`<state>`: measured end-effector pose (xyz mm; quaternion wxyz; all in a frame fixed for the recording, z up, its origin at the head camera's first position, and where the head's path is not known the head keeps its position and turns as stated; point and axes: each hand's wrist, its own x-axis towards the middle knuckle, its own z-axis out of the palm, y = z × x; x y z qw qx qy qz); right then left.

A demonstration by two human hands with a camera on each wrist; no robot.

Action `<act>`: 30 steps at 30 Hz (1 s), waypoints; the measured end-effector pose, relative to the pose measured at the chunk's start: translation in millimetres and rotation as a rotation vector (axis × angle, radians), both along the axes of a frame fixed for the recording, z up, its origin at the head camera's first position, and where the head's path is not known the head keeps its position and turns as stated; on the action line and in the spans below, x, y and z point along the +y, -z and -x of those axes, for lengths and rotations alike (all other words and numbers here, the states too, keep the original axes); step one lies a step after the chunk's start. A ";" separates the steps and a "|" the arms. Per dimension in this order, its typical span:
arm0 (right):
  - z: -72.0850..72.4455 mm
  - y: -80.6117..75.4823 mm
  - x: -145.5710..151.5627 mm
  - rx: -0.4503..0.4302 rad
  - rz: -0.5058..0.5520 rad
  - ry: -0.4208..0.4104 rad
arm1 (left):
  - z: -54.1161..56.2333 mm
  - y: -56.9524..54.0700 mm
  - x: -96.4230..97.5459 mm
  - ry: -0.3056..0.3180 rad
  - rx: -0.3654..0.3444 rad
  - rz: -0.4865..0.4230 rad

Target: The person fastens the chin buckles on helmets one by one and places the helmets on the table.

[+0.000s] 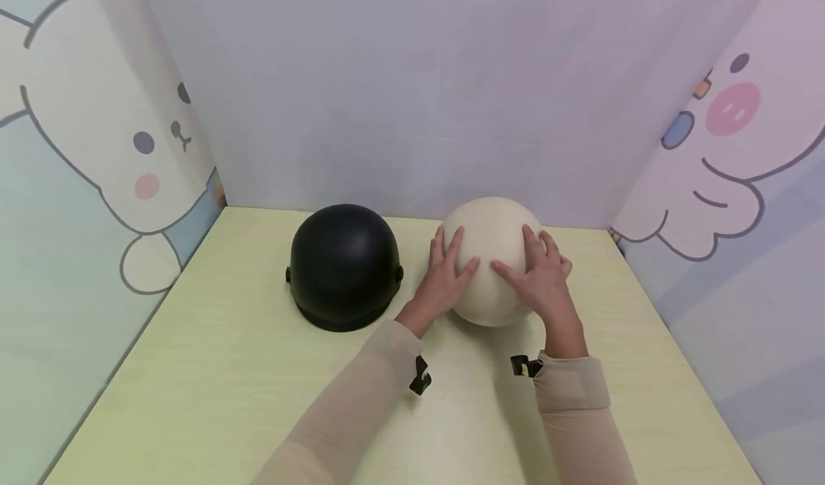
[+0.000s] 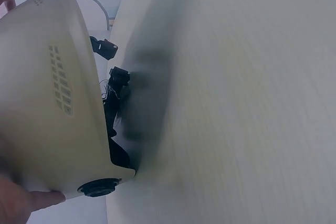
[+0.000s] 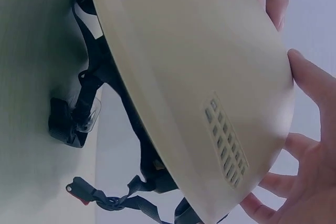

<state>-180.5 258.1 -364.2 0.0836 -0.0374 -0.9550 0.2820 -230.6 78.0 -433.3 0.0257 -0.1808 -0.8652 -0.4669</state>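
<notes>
A cream helmet [image 1: 493, 234] is held between both hands at the back right of the table. My left hand [image 1: 443, 279] grips its left side, with the thumb on the near face of the dome. On the opposite side my right hand [image 1: 543, 276] grips the shell with spread fingers. The wrist views show its rows of vent holes, and black chin straps [image 3: 105, 72] with a buckle [image 3: 80, 188] hanging below the rim. In the left wrist view the helmet's rim is tilted up from the tabletop, and a round black knob [image 2: 98, 187] sits near one end.
A black helmet [image 1: 344, 263] with side knobs stands left of the cream one, dome up. The pale wood-grain table [image 1: 213, 370] meets a plain light wall [image 1: 387, 98] at the back. Side panels with cartoon animals flank it. Small black devices are strapped to both wrists.
</notes>
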 end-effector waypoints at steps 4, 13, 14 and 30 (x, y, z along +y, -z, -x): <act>-0.8 -1.0 -1.3 -0.017 0.031 0.029 | 0.1 1.2 1.3 -0.015 -0.015 0.002; -0.7 -2.2 4.9 -0.009 0.151 0.137 | -1.4 -0.4 2.0 -0.026 -0.026 -0.023; -0.5 -2.1 5.3 -0.014 0.155 0.142 | -1.9 -0.4 1.9 -0.027 -0.030 -0.025; -3.9 -13.8 1.7 -0.061 0.138 0.216 | -19.0 -2.7 6.5 -0.065 -0.098 -0.136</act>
